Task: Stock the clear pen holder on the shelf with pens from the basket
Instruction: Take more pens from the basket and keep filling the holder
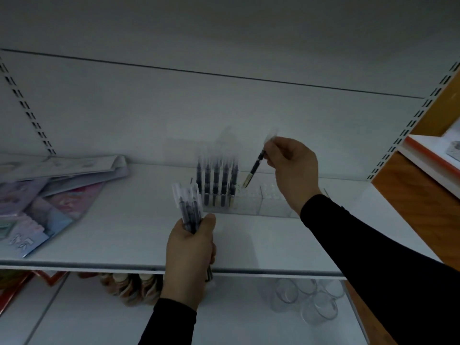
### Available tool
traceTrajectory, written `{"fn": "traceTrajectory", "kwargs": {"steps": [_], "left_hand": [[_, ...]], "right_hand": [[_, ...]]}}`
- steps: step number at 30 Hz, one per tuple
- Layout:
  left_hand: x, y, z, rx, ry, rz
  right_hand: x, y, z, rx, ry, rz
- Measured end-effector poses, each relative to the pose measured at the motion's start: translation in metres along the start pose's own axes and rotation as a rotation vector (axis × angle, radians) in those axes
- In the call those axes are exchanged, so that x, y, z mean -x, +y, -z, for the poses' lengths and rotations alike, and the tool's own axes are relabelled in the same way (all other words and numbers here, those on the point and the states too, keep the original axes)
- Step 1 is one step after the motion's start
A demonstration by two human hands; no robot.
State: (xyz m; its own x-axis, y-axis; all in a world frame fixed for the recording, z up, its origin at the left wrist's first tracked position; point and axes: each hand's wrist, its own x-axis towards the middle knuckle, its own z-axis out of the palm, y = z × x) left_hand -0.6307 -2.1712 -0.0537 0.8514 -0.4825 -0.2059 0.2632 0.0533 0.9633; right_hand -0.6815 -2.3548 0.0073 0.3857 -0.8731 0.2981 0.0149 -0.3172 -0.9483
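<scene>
Standing on the white shelf [124, 235] is the clear pen holder [246, 200], see-through, with a row of dark pens [216, 185] upright in its left part. Left of it lie colourful packets [44, 202]. Under the shelf sit clear cups [306, 297]. The left hand [190, 257] grips a bunch of pens [188, 207], caps up, in front of the holder. The right hand [293, 168] pinches one tilted pen [255, 168], tip just above the holder.
</scene>
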Motion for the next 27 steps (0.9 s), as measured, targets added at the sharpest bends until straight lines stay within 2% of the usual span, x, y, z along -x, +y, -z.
{"fn": "traceTrajectory", "kwargs": {"steps": [9, 16, 27], "left_hand": [[-0.002, 0.003, 0.003, 0.047, 0.024, 0.008], [-0.005, 0.002, 0.005, 0.041, 0.036, 0.012], [-0.004, 0.003, 0.005, 0.041, 0.023, 0.012]], "right_hand": [[-0.009, 0.007, -0.014, 0.160, -0.040, 0.090], [-0.001, 0.020, -0.018, 0.312, -0.149, 0.110], [0.004, 0.017, -0.022, 0.405, -0.170, 0.209]]}}
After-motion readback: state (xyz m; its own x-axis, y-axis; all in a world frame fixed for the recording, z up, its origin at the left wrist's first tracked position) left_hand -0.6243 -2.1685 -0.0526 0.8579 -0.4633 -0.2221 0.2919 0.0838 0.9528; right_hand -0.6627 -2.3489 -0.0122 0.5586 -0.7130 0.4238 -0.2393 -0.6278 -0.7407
